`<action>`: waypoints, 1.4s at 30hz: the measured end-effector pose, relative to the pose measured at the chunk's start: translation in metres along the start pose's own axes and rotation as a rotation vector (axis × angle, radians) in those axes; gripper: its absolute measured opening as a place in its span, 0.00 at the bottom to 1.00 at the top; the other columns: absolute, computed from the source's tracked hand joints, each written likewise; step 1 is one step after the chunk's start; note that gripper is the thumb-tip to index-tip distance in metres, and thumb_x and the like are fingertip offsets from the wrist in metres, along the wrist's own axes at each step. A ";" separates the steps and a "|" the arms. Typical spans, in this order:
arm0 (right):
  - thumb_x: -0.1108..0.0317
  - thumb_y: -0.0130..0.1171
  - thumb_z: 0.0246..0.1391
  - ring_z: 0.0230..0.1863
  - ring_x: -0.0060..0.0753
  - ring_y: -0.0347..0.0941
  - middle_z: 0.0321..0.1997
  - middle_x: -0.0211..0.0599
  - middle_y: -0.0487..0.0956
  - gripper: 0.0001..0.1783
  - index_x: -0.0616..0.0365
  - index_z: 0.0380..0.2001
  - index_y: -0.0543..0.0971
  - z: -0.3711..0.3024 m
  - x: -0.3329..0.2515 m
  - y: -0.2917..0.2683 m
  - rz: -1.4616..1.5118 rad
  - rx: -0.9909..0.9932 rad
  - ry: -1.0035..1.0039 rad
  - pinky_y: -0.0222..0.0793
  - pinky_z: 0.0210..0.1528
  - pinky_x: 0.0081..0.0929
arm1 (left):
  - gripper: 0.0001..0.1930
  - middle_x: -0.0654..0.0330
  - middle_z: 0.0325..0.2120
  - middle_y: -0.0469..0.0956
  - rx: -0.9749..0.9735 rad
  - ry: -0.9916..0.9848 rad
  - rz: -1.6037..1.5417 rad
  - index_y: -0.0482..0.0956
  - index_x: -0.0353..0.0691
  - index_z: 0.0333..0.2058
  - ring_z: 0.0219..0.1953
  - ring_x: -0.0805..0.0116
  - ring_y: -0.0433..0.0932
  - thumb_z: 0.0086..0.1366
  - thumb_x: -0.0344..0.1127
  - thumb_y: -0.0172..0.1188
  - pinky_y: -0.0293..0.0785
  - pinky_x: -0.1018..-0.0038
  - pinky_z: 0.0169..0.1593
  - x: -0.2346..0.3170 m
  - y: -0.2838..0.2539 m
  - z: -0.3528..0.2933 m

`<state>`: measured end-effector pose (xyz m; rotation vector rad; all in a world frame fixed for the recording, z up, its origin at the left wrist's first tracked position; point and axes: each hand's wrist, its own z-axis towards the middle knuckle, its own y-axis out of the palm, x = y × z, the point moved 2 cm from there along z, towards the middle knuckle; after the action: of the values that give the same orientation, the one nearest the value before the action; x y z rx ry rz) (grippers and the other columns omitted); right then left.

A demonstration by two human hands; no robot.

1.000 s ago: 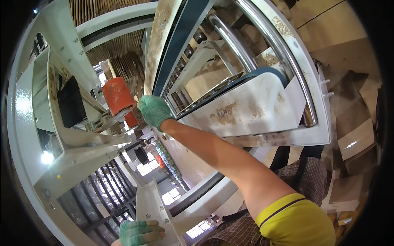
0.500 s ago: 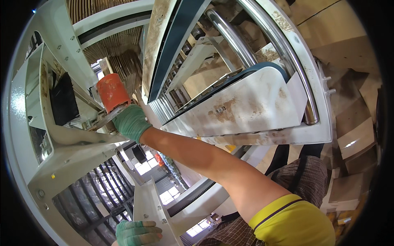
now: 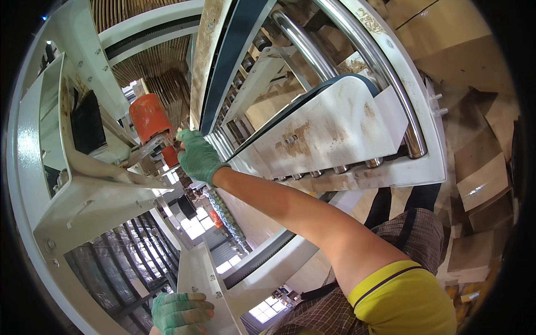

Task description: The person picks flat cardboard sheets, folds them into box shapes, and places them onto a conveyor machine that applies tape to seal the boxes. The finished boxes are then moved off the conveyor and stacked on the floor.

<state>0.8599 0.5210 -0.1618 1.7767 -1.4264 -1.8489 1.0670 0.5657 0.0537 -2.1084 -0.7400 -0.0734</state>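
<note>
My right hand (image 3: 201, 158), in a green glove with bare fingertips, reaches from the lower right on a bare forearm. It is beside a dusty orange cylinder (image 3: 149, 118) on a metal bracket, with a smaller red-orange piece (image 3: 170, 156) close to its fingertips. Its fingers look loosely bent and apart, with nothing visible in them, though part is turned away. At the bottom left, my left hand (image 3: 181, 312), gloved alike, has its fingers curled together over the edge of a white beam (image 3: 204, 279). Its thumb is hidden.
A dusty white panel (image 3: 318, 137) with a dark belt and shiny rollers (image 3: 391, 72) stands right of my right hand. A white machine frame (image 3: 89, 212) rises at the left. Flattened cardboard (image 3: 480, 173) lies at the far right, and stacked brown sheets (image 3: 148, 61) are behind.
My right hand has moved right and slightly up, away from the bracket under the orange cylinder, uncovering the smaller red-orange piece. The left hand has shifted slightly, still at the beam.
</note>
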 end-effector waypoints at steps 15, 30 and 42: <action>0.58 0.56 0.49 0.30 0.49 0.75 0.25 0.48 0.77 0.16 0.62 0.26 0.79 -0.005 -0.043 -0.031 -0.145 -0.092 -0.055 0.69 0.38 0.38 | 0.06 0.51 0.27 0.80 0.072 0.031 0.113 0.74 0.36 0.24 0.30 0.56 0.81 0.58 0.30 0.56 0.79 0.65 0.32 -0.004 0.006 -0.036; 0.57 0.55 0.56 0.32 0.20 0.70 0.32 0.32 0.77 0.17 0.60 0.40 0.78 -0.157 -0.103 -0.170 0.102 -0.001 0.081 0.66 0.32 0.18 | 0.31 0.50 0.33 0.78 0.318 0.284 0.240 0.71 0.27 0.42 0.34 0.57 0.79 0.44 0.43 0.71 0.75 0.64 0.37 0.002 0.010 -0.037; 0.39 0.44 0.60 0.30 0.20 0.65 0.33 0.26 0.75 0.30 0.55 0.34 0.80 -0.442 -0.217 -0.148 -0.669 0.344 -0.732 0.60 0.32 0.17 | 0.25 0.53 0.40 0.77 0.840 0.310 0.460 0.75 0.38 0.46 0.42 0.52 0.77 0.50 0.43 0.68 0.72 0.62 0.45 -0.067 0.049 -0.305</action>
<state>1.3596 0.5385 -0.0429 2.0047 -1.5460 -2.9899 1.1014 0.2805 0.1851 -1.3596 -0.0446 0.1392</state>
